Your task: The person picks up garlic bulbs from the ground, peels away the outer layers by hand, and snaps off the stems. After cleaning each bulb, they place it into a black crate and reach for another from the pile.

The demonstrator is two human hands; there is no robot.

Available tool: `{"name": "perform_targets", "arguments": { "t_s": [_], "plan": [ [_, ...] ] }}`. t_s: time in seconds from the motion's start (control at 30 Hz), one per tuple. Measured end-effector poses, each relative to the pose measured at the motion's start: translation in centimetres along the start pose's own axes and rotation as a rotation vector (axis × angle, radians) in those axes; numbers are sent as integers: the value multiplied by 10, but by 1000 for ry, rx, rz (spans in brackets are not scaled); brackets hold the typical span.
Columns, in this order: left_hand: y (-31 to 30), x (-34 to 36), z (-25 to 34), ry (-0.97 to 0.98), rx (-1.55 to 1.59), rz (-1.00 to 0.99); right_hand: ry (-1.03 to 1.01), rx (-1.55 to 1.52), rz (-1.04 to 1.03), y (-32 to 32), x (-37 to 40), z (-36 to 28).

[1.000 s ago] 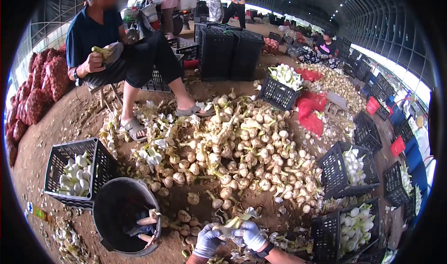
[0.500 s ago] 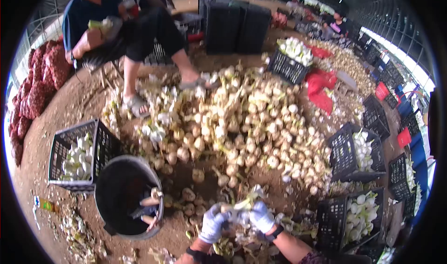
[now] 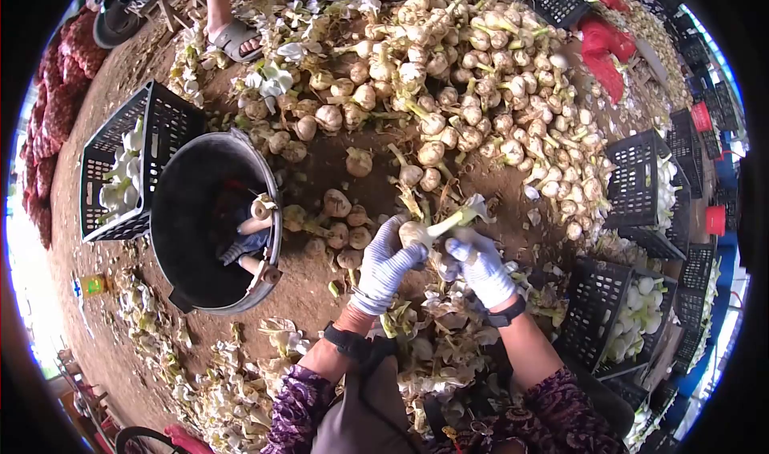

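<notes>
My left hand (image 3: 383, 268), in a white striped glove, is closed around a garlic bulb (image 3: 413, 234). The garlic's pale stalk (image 3: 450, 222) points up to the right and ends in a ragged leafy tip. Just below the stalk is my right hand (image 3: 482, 271), gloved too, with its fingers curled in and partly blurred. Whether it pinches anything is hidden. Loose garlic peelings (image 3: 432, 318) lie on the ground under both hands. Several unpeeled bulbs (image 3: 340, 221) rest on the soil left of my left hand.
A black bucket (image 3: 172, 246) with wooden-looking handles inside stands at left, beside a crate (image 3: 152, 153) of peeled garlic. A large garlic heap (image 3: 481, 93) spreads ahead. More crates (image 3: 597, 310) line the right. A person's sandaled foot (image 3: 234, 39) is at the far side.
The view has tilted downward, so my hands, the bucket and the heap appear higher. Garlic stays in my left hand; my right hand remains close to its stalk.
</notes>
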State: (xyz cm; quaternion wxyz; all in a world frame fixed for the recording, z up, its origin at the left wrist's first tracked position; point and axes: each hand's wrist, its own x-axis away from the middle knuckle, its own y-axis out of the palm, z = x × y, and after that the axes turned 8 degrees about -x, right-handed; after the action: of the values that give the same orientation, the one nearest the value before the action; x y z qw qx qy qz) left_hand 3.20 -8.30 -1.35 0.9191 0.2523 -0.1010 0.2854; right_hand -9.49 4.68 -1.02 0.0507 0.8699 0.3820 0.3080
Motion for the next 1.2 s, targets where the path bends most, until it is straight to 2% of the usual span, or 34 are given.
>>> {"name": "perform_targets", "arguments": {
  "t_s": [0.03, 0.07, 0.1, 0.17, 0.23, 0.3, 0.33, 0.37, 0.43, 0.47, 0.53, 0.57, 0.6, 0.63, 0.67, 0.7, 0.73, 0.77, 0.8, 0.83, 0.9, 0.93, 1.0, 1.03, 1.1, 1.17, 1.2],
  "plan": [
    [3, 0, -1, 98, -193, 0, -45, 25, -3, 0, -4, 6],
    [8, 1, -1, 161, -192, -11, 71, -246, -21, -3, -9, 8],
    [7, 1, -2, 158, -192, -10, -13, -156, 17, -3, -13, 6],
    [1, -1, -3, -140, 327, 40, 12, -516, -88, 0, -8, -2],
    [0, -3, -11, -159, 554, 31, 74, -531, -102, -6, -5, 1],
    [-2, -7, -18, -62, 423, 113, 132, -299, -121, -13, -6, 9],
    [-5, -5, -14, -45, 324, 121, 172, -390, -22, -8, -5, 8],
    [-3, -6, -9, -43, 168, 181, 173, -389, -18, -8, -7, 13],
    [-1, -4, -3, 50, -30, 177, 22, -244, 137, -9, -12, 20],
    [4, -1, 2, 47, -28, 174, 52, -180, 144, -11, -12, 19],
    [12, 8, 18, 56, -46, 38, -9, -161, 154, -13, -18, 28],
    [13, 11, 23, 65, -227, -52, -69, -135, 157, -14, -23, 31],
    [18, 15, 25, 55, -229, -112, -128, -145, 114, -11, -24, 27],
    [23, 21, 25, 45, -231, -175, -104, -42, 154, -8, -22, 17],
    [29, 27, 28, 142, -531, -284, -138, -44, 152, -7, -21, 11],
    [35, 28, 22, 333, -689, -322, -174, -46, 148, -6, -22, 5],
    [30, 26, 11, 250, -802, -378, -119, -212, 218, -1, -22, -1],
    [21, 21, -7, 164, -914, -432, -87, -215, 255, -5, -22, -5],
    [3, 11, -27, 286, -1144, -420, -16, -346, 172, -18, -22, -6],
    [-11, 8, -36, 214, -1171, -373, 50, -478, 87, -28, -24, -7],
    [-27, 7, -24, -89, -1458, -425, 142, -754, 126, -31, -25, -12],
    [-27, 7, -27, -88, -1455, -423, 157, -768, 100, -37, -27, -11],
    [-31, 9, -33, 93, -1510, -131, 181, -785, 71, -38, -27, -7],
    [-19, 10, -20, 194, -1367, -60, 163, -802, 44, -34, -25, -6],
    [7, 11, 5, 337, -1327, 63, 150, -818, 10, -23, -21, -6],
    [18, 4, 12, 528, -1296, 88, 159, -715, 149, -5, -13, -8],
    [24, 2, 15, 567, -1330, 115, 88, -804, 208, 14, -9, -14]
  ]
}}
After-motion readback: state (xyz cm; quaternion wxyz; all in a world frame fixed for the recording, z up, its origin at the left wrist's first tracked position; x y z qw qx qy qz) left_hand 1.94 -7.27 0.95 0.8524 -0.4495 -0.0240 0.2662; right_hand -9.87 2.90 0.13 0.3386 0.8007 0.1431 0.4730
